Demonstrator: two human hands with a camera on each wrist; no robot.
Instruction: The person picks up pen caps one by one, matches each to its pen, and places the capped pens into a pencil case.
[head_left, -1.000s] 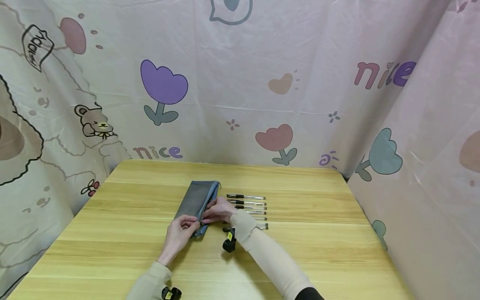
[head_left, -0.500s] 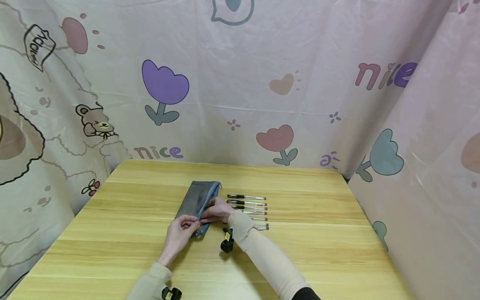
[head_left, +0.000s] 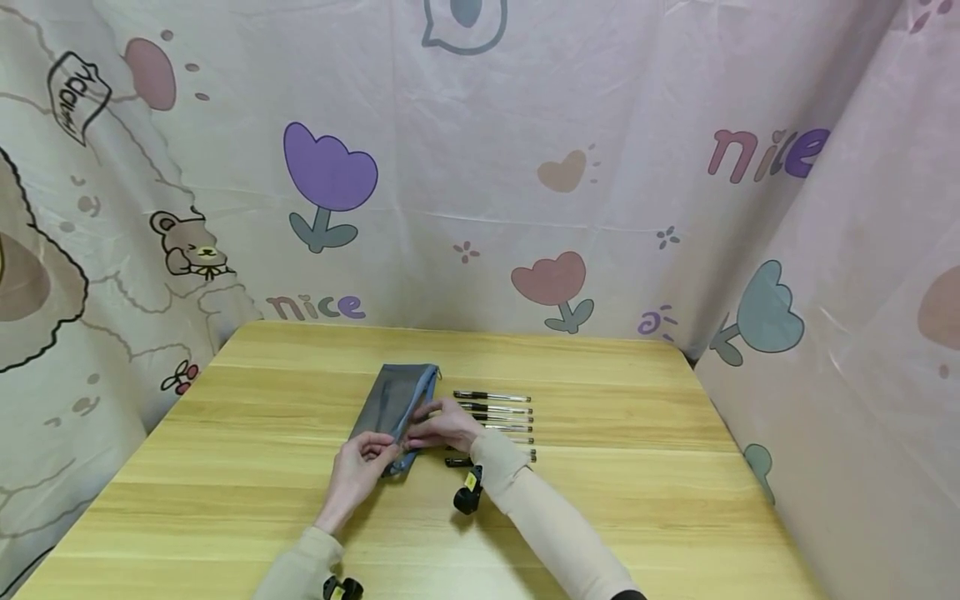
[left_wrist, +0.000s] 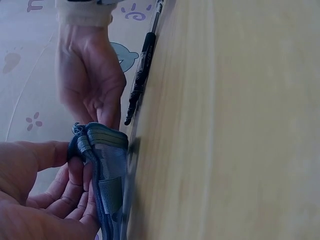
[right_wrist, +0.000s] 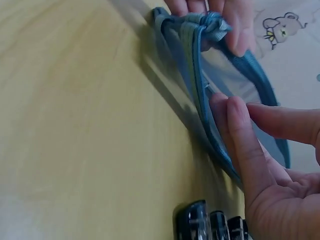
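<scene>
A grey-blue mesh pencil pouch (head_left: pixel 390 396) lies on the table, its zipped side facing right and parted. My left hand (head_left: pixel 356 467) pinches the near end of its edge; the left wrist view shows thumb and fingers on the pouch's corner (left_wrist: pixel 107 135). At the opening, my right hand (head_left: pixel 446 425) has extended fingers, with fingertips just inside the gap between the zip edges (right_wrist: pixel 200 95) in the right wrist view. A dark slender shape shows faintly through the mesh. Several black-gripped clear pens (head_left: pixel 491 397) lie in a row right of the pouch, partly behind my right hand.
The wooden table (head_left: pixel 225 500) reaches back to a printed curtain (head_left: pixel 450 167), which also hangs along both sides. Pen ends (right_wrist: pixel 192 220) sit close below my right hand in the right wrist view. Each wrist carries a small black camera (head_left: pixel 467 492).
My right hand has drawn slightly right and its fingers have spread. A dark slender shape now shows through the pouch's mesh. My left hand keeps its pinch in the same place.
</scene>
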